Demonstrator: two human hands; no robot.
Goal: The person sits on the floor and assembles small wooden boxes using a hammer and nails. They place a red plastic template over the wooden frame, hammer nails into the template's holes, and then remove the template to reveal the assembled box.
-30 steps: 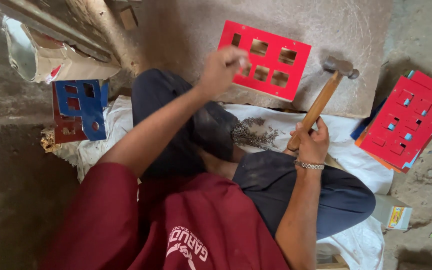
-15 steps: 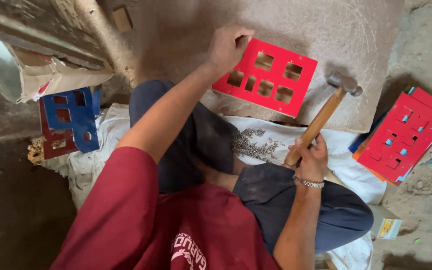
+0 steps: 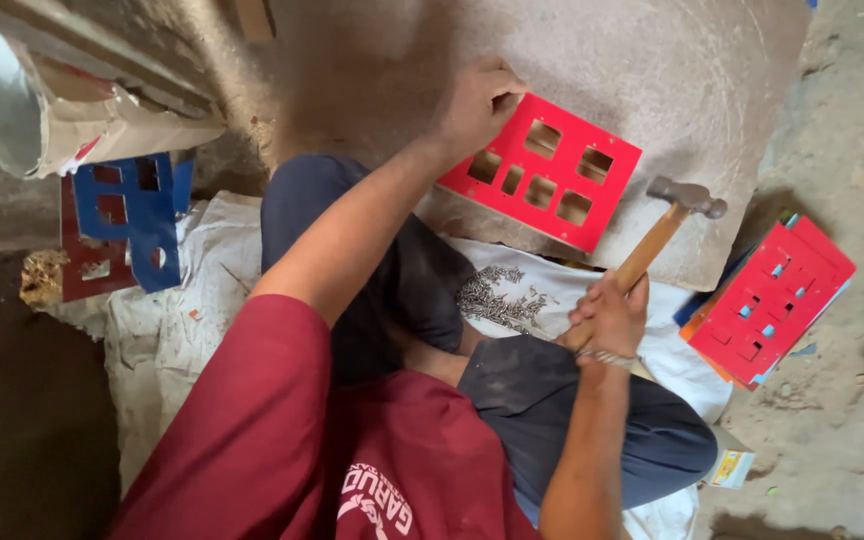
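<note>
Pinching the red plate (image 3: 542, 170) at its upper left corner, your left hand (image 3: 474, 103) has now pressed it flatter on the stone slab (image 3: 652, 70). Your right hand (image 3: 607, 315) stays wrapped around the hammer (image 3: 652, 245), head raised just right of the plate.

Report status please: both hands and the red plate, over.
Left hand pressing the corner of the red plate on the stone slab. Right hand shut on the hammer, head raised clear of the plate. Nothing between them.
</note>
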